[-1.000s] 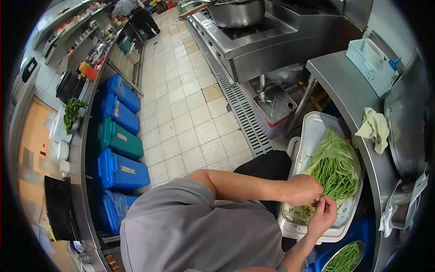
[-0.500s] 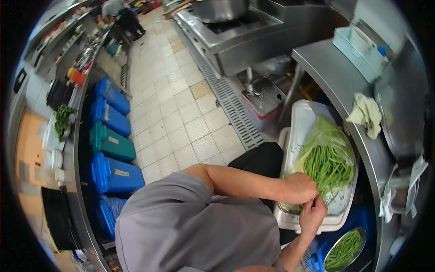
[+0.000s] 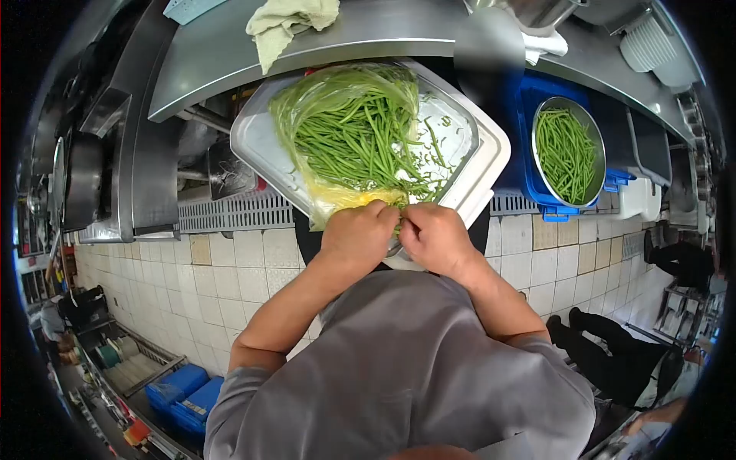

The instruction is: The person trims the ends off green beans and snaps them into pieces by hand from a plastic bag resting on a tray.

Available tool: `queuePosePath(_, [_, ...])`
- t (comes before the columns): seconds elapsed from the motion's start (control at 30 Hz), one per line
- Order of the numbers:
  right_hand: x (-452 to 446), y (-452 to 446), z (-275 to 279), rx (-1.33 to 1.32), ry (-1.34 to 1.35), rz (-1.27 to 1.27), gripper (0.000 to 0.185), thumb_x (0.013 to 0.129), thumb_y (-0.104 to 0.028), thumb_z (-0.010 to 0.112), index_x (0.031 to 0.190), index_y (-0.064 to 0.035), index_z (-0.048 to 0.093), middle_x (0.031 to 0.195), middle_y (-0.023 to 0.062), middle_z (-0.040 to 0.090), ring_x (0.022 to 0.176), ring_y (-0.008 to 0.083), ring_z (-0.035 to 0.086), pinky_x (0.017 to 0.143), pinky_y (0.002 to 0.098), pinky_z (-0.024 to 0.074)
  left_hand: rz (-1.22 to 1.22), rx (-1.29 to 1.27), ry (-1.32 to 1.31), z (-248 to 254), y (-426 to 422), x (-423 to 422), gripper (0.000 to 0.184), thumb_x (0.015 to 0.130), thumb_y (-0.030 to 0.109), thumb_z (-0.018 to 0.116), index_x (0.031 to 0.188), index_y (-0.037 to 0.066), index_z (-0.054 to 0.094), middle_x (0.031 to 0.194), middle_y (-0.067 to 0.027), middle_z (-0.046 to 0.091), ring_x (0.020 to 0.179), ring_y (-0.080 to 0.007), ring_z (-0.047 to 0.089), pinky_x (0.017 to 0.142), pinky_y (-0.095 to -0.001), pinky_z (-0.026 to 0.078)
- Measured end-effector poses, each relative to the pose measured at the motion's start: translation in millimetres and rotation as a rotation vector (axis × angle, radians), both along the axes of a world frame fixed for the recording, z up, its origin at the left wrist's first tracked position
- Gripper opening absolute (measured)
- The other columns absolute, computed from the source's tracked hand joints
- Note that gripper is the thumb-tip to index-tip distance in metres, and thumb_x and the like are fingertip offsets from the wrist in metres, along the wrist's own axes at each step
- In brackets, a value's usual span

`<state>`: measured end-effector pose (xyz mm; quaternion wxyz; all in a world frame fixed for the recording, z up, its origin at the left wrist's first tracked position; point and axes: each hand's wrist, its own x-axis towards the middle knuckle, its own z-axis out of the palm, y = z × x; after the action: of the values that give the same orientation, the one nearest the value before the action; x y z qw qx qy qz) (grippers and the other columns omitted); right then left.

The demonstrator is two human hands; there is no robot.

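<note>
Meeting at the near side of the pale tray (image 3: pixel 249 134) in the head view, the left hand (image 3: pixel 362 236) and the right hand (image 3: pixel 437 236) almost touch. Both grips are closed, fingertips pinched together with bits of green between them; how much each one holds is hidden by the fingers.

The green beans (image 3: pixel 353 142) lie just beyond the hands, in a heap spilling from an open plastic bag (image 3: pixel 295 96) on the tray. The bag's yellowish near edge reaches the left hand. Right of the heap, short green scraps and a few loose beans are scattered over the tray, and a white container (image 3: pixel 491 142) juts out to the right under it.

Farther right, a round metal bowl (image 3: pixel 600 146) of cut-looking beans sits over a blue bin (image 3: pixel 529 165). Along the far side runs a steel desk (image 3: pixel 391 24), with a pale cloth (image 3: pixel 291 23) draped over its edge at left and a stack of white dishes (image 3: pixel 650 47) at right. Near right, another person in black trousers (image 3: pixel 613 360) is on the tiled floor (image 3: pixel 253 287).
</note>
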<state>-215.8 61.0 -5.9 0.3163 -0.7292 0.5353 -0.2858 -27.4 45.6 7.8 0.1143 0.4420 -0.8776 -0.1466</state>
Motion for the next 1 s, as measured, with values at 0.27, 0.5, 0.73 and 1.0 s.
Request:
queuePosePath(0.27, [-3.1,-34.6,2.8,0.373,-0.573,-0.122,0.013,0.090,-0.006,0.060,0.081,0.0007,0.067,0.065,0.0022,0.060,0.058,0.0060,0.050,0.054,0.0249,0.0427,0.130,-0.229,0.457,-9.5,-20.5,-8.6,0.024,0.077,-0.004,0.071,0.100,0.004,0.072,0.091,-0.0115,0.072,0.077,-0.0307,0.070,0.070,-0.0378,0.057])
queuePosePath(0.5, [-1.3,-36.5,4.4,0.725,-1.083,-0.039,0.016,0.096,-0.007,0.053,0.089,-0.0014,0.066,0.069,-0.0003,0.060,0.054,0.0059,0.050,0.048,0.0234,0.0394,0.314,-0.001,0.792,-2.6,-13.0,-11.6,0.007,0.092,-0.001,0.067,0.098,0.000,0.069,0.089,-0.0109,0.071,0.079,-0.0228,0.068,0.069,-0.0314,0.052])
queuePosePath(0.73, [-36.0,-70.8,-1.4,-0.009,-0.432,-0.162,0.016,0.096,-0.006,0.061,0.108,-0.0019,0.069,0.080,0.0098,0.068,0.065,0.0213,0.063,0.060,0.0308,0.0503,0.448,0.818,1.536,-0.6,-30.9,5.7,0.012,0.110,0.018,0.049,0.112,0.008,0.056,0.099,-0.0121,0.072,0.051,-0.0030,0.035,0.046,-0.0205,0.032])
queuePosePath(1.0, [-23.9,-40.8,15.5,-0.007,-0.346,-0.123,0.019,0.091,-0.006,0.072,0.109,-0.0008,0.075,0.094,0.0125,0.074,0.081,0.0204,0.068,0.074,0.0310,0.0534,0.419,0.713,1.800,3.1,-45.8,21.2,0.015,0.112,0.018,0.045,0.113,0.007,0.056,0.111,-0.0184,0.073,0.051,-0.0049,0.037,0.047,-0.0217,0.035])
